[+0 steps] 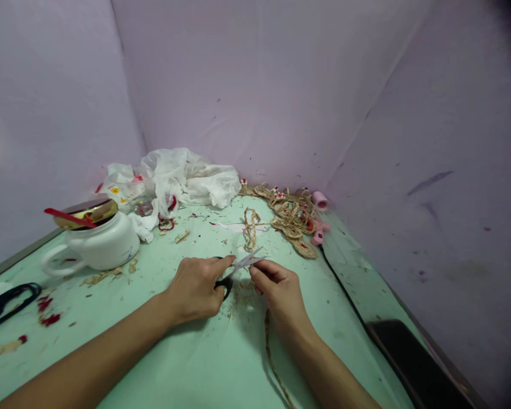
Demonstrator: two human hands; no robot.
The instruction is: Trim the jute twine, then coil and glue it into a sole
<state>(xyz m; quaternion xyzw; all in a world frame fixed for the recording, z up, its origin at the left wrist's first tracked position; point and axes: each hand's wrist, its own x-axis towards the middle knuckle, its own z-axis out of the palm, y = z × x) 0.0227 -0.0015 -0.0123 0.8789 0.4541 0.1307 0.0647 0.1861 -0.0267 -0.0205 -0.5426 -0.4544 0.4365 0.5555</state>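
Observation:
My left hand is closed around the black handles of a pair of scissors. The blades point right and stand slightly apart, close to the fingertips of my right hand. That hand pinches a braided straw cord, whose tail hangs below the palm and runs to the bottom edge. The pinched end is mostly covered by my fingers, and I cannot tell whether the blades touch it. Just beyond the scissors lies a looped piece of straw braid.
A white mug with a gold lid and red strip stands left. Behind are a white plastic bag, a pile of braided pieces and a pink spool. A black cable and dark phone-like slab lie right.

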